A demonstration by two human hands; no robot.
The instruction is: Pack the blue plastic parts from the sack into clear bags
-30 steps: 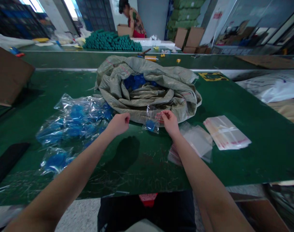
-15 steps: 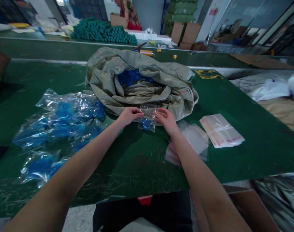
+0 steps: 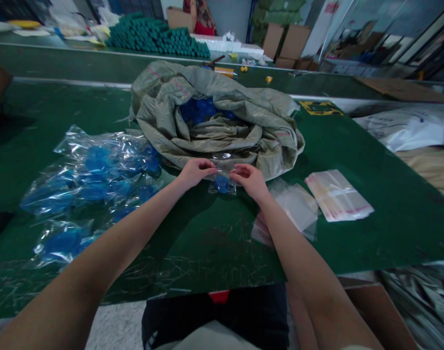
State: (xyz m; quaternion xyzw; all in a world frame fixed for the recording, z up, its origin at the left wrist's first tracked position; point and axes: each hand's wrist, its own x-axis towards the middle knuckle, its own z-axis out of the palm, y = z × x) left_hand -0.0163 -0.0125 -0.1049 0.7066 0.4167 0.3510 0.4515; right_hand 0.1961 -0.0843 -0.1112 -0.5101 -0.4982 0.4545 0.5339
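Between my two hands hangs a clear plastic bag with a round blue piece inside its lower part. My left hand pinches the bag's left edge, and my right hand pinches its right edge. Just behind them lies a large woven sack, its mouth rolled open over many blue pieces. To the left rests a heap of filled clear bags with blue pieces in them. Loose flat clear bags lie partly under my right forearm.
A neat stack of flat bags lies to the right on the green table. Farther back are a pile of green rolls, an orange tape roll and cardboard boxes. A person stands behind the far table.
The view has shifted slightly. Both hands keep their pinch on the bag's edges, and the blue piece stays in its lower part.
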